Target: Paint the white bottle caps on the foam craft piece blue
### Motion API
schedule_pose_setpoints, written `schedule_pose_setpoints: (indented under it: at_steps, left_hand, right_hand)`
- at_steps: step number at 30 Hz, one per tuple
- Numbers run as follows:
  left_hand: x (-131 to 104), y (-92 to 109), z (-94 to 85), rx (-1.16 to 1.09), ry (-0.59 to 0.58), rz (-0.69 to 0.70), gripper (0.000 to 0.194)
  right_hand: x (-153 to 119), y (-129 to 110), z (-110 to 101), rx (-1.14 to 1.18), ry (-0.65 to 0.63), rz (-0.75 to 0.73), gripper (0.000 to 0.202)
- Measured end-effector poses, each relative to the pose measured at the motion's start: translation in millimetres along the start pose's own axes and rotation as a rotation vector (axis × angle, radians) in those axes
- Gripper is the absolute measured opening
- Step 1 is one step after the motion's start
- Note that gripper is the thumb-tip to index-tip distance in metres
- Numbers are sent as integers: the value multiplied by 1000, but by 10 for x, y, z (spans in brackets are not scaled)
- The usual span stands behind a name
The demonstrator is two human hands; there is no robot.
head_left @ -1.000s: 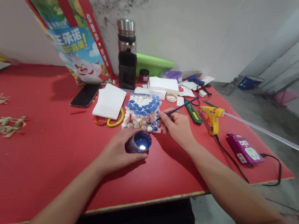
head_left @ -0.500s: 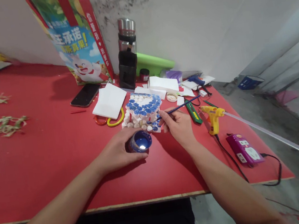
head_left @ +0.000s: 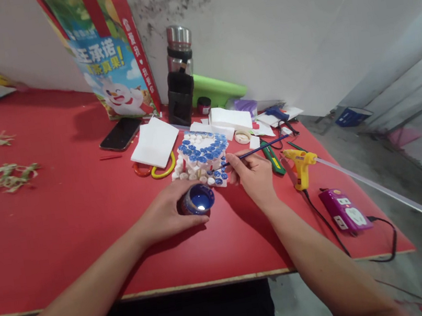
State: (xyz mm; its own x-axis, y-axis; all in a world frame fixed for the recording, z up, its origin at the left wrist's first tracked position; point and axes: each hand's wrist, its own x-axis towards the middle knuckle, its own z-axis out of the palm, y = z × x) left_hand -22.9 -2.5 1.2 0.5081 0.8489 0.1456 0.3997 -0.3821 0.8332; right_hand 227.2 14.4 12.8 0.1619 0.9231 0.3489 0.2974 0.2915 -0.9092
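Note:
My left hand is wrapped round a small jar of blue paint, tilted so its mouth faces me. Between the fingers of my right hand is a thin dark-blue paintbrush, its tip at the front of a small craft model. The model is covered with round pieces; many on its upper part and right side are blue, while those at the front left are white. Whether the bristles touch a piece I cannot tell.
Behind the model lie white sheets, scissors with red and yellow handles and a phone. At right are a green utility knife, a yellow glue gun and a purple power strip. A flask and a bag stand behind.
My right hand and the brush have shifted slightly to the right. My left hand and the paint jar stay in place.

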Motion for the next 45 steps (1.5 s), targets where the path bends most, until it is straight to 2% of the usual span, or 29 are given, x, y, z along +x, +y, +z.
schedule_pose_setpoints:
  at_steps: [11,21,27,32,37,42,45]
  left_hand:
    - [-13,3,-2,2,6,-7,72]
    - [-18,-11,6,11,6,-9,71]
    - [-15,-4,7,9,-3,-13,72]
    - [-18,3,9,20,3,-11,71]
    - [-18,5,11,15,13,-10,70]
    - [-12,9,8,15,9,-20,71]
    - [-17,12,3,14,6,-16,70]
  right_hand:
    - [-20,9,-52,-258,-66,-209,33]
    - [-34,-56,-88,-279,-209,-306,19]
    - [-31,-44,-91,-299,-163,-281,22]
    - [-32,-26,-78,-304,-186,-306,22]
    - [-24,-15,-77,-300,-125,-312,23]
    - [-12,12,-71,-312,-168,-291,23]
    - [-15,7,-76,-323,-146,-270,25]
